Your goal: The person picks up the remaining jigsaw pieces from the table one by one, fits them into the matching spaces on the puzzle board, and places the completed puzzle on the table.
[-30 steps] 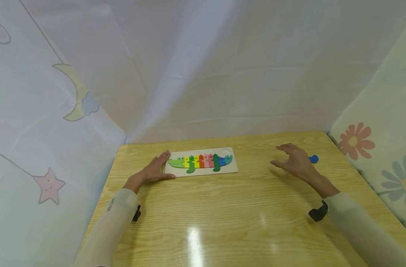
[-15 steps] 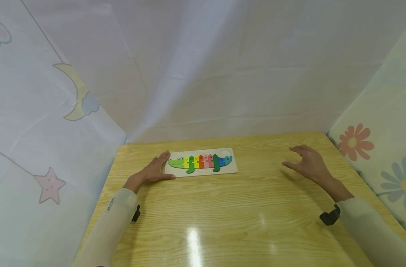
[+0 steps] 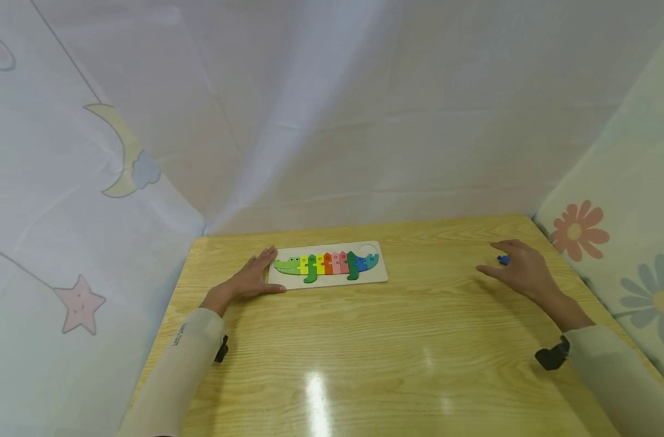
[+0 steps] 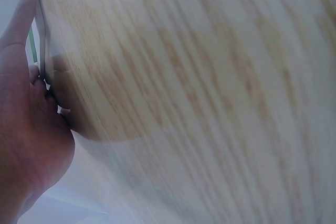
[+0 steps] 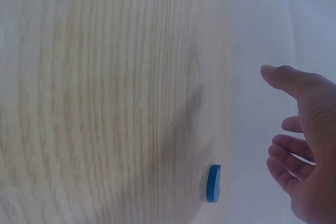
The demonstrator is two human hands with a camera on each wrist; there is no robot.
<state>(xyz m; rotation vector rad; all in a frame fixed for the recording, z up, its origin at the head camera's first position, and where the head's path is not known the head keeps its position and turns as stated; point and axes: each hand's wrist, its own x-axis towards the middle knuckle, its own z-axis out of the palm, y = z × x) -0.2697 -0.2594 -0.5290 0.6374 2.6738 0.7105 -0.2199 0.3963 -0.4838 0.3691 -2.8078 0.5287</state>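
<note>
A pale wooden puzzle board (image 3: 332,281) lies toward the back of the table, holding a crocodile of colourful pieces (image 3: 310,267). A round outlined recess (image 3: 369,249) shows bare above the tail. My left hand (image 3: 250,276) rests against the board's left end, fingers at the upper corner and thumb along the lower edge. On the right, a small blue puzzle piece (image 3: 504,260) lies on the table; the right wrist view shows the blue piece (image 5: 213,183) near the table edge. My right hand (image 3: 523,270) hovers about it, thumb and fingers spread apart, holding nothing.
The wood-grain table (image 3: 365,340) ends at a hanging white cloth (image 3: 332,152) behind. Printed cloths stand on both sides, the left one (image 3: 81,243) with a moon and star, the right one (image 3: 627,200) with flowers. Black wrist cameras (image 3: 552,357) sit at the cuffs.
My right hand has moved right and slightly down, past the blue puzzle piece, which now shows between thumb and fingers. The left hand and puzzle board stay put.
</note>
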